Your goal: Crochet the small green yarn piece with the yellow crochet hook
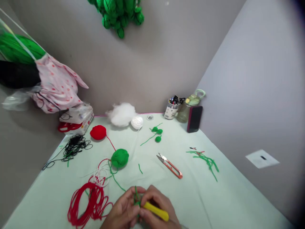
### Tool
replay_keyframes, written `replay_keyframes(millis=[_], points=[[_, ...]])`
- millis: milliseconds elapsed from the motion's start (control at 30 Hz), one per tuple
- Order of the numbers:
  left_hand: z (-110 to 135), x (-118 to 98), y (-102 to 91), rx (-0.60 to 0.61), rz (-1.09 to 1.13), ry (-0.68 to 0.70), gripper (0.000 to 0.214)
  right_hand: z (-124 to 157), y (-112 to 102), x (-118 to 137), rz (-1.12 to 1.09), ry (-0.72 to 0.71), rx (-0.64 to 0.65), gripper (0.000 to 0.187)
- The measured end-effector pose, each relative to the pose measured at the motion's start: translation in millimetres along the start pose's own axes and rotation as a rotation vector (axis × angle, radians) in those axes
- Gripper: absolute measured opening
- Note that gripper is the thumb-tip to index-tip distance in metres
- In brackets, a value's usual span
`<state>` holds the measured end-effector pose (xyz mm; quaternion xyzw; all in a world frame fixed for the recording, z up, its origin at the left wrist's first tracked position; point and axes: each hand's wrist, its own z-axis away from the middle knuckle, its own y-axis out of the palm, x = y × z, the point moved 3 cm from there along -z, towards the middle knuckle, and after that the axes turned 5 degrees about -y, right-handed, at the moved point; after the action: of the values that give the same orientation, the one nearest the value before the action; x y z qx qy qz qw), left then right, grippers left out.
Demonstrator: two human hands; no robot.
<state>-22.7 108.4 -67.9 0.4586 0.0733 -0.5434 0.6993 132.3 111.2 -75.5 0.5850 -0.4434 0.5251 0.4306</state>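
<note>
At the near edge of the table my two hands meet over a small piece of green yarn work (137, 202). My left hand (125, 208) is closed, pinching the green yarn between thumb and fingers. A crochet hook with a yellow handle (156, 211) is gripped in my right hand (162, 200); its tip is hidden among the fingers and yarn. From my left hand a green strand runs back to the green yarn ball (119, 158). Thread snips with orange handles (170, 166) lie beyond my right hand.
Loops of red yarn (83, 203) and tangled black yarn (75, 148) lie left. Farther back are a red yarn ball (98, 132), white stuffing (122, 114), small green crocheted balls (158, 139), a pen can (171, 109) and a phone (194, 119). Green yarn scraps (207, 160) lie right.
</note>
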Motion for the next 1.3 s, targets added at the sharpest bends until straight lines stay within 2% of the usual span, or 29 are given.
replay_keyframes(millis=[100, 200, 367, 500, 633, 767, 867, 1067, 1200, 1300], points=[[13, 2, 7.0, 0.027, 0.010, 0.057, 0.053, 10, 5, 25, -0.083, 0.020, -0.025, 0.036], [27, 0, 20.6, 0.039, 0.001, 0.115, 0.047, 20, 5, 57, 0.052, -0.105, -0.106, 0.027], [49, -13, 36.4, 0.002, 0.071, 0.183, 0.054, 21, 7, 96, 0.167, -0.303, -0.120, 0.023], [65, -33, 42.4, 0.013, 0.020, 0.226, 0.050, 13, 8, 114, 0.011, -0.254, -0.170, 0.028], [75, -54, 54.3, 0.094, -0.105, 0.293, 0.043, 8, 11, 131, -0.059, -0.347, -0.227, 0.022], [74, -68, 66.3, 0.109, -0.151, 0.351, 0.042, 6, 10, 139, -0.064, -0.405, -0.300, 0.022], [68, -75, 70.5, 0.113, -0.161, 0.374, 0.041, 2, 5, 143, -0.049, -0.434, -0.305, 0.021], [56, -91, 69.5, 0.071, -0.204, 0.408, 0.059, -14, 0, 145, -0.004, -0.474, -0.287, 0.014], [50, -96, 74.0, 0.054, -0.192, 0.374, 0.052, -23, -1, 137, -0.138, -0.448, -0.315, 0.014], [45, -95, 75.8, 0.028, -0.121, 0.330, 0.044, -29, -1, 129, -0.271, -0.372, -0.331, 0.015]])
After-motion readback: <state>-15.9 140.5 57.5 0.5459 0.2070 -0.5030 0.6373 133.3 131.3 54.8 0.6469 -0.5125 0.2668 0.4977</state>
